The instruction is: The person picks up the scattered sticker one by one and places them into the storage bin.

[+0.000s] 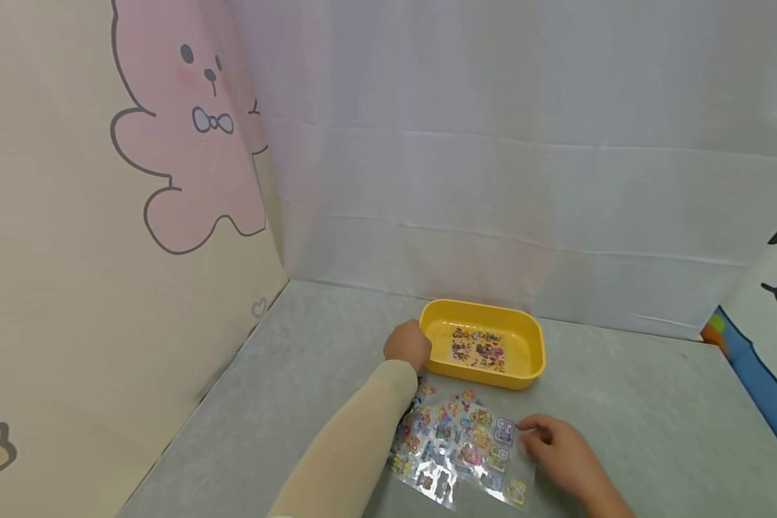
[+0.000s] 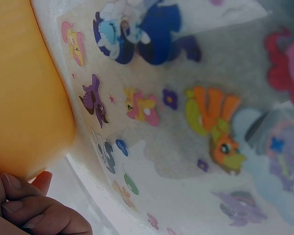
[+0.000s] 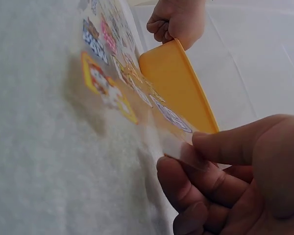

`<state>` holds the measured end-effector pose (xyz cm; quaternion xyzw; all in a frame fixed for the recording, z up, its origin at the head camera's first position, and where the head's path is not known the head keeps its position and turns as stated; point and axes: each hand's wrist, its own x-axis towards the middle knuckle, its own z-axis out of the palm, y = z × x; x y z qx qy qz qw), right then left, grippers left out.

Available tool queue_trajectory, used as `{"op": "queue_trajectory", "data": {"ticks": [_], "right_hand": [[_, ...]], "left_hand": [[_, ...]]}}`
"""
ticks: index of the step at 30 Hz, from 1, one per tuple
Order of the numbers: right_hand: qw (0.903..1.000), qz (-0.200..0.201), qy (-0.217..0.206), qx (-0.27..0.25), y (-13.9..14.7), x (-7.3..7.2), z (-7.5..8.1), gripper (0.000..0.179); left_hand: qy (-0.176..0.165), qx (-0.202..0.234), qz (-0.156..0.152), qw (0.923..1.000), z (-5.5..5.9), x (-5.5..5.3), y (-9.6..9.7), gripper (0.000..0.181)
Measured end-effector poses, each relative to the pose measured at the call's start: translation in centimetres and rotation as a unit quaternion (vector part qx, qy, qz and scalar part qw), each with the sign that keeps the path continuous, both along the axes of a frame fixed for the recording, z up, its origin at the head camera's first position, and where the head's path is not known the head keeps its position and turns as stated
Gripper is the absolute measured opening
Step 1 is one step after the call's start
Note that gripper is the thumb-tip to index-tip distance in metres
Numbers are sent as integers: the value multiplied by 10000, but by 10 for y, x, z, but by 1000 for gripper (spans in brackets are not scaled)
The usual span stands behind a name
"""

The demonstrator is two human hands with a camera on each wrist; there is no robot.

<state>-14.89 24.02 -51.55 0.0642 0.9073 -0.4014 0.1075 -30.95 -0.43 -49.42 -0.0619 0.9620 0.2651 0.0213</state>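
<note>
My left hand [image 1: 408,344] grips the left end of the yellow plastic tray [image 1: 531,363], with its fingers curled by the tray's wall in the left wrist view. Inside the tray lies a clear sheet of small colourful stickers [image 1: 479,349]. Nearer to me, clear sticker sheets [image 1: 469,453] overlap on the table, printed with cartoon figures; pony stickers [image 2: 213,127] fill the left wrist view. My right hand [image 1: 560,453] pinches the right edge of a sheet between thumb and fingers. In the right wrist view that sheet's corner [image 3: 179,149] is raised off the table.
The grey tabletop [image 1: 654,403] spreads around the tray and sheets. A white curtain [image 1: 524,180] hangs right behind the tray. On the left stands a cream cloth wall [image 1: 71,252] with a pink bear print, and another printed cloth [image 1: 767,345] is at the right.
</note>
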Motion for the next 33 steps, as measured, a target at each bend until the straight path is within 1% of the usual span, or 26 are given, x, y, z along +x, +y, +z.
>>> {"op": "queue_trajectory", "data": {"ticks": [6, 9, 13, 17, 24, 28, 33], "right_hand": [[9992, -161, -128, -345, 2, -2, 0, 21], [9978, -226, -88, -619, 3, -3, 0, 20], [9947, -243, -35, -999, 3, -3, 1, 20], [9918, -236, -102, -1251, 2, -4, 0, 22], [9881, -134, -151, -1528, 2, -6, -2, 24], [9858, -189, -200, -1654, 3, -8, -1, 25], [9840, -337, -240, -1734, 2, -11, 2, 26]], "left_hand": [[-32, 9, 13, 10000, -3, -3, 1, 17], [-3, -46, -17, 10000, -4, -4, 1, 16], [8, -73, -40, 10000, -3, -4, 1, 16], [-5, -74, -29, 10000, -2, -4, 0, 15], [51, -73, -66, 9999, -3, -3, -1, 17], [47, -41, -78, 10000, -3, -3, -2, 16], [-17, -75, -6, 10000, -2, -3, 0, 18]]}}
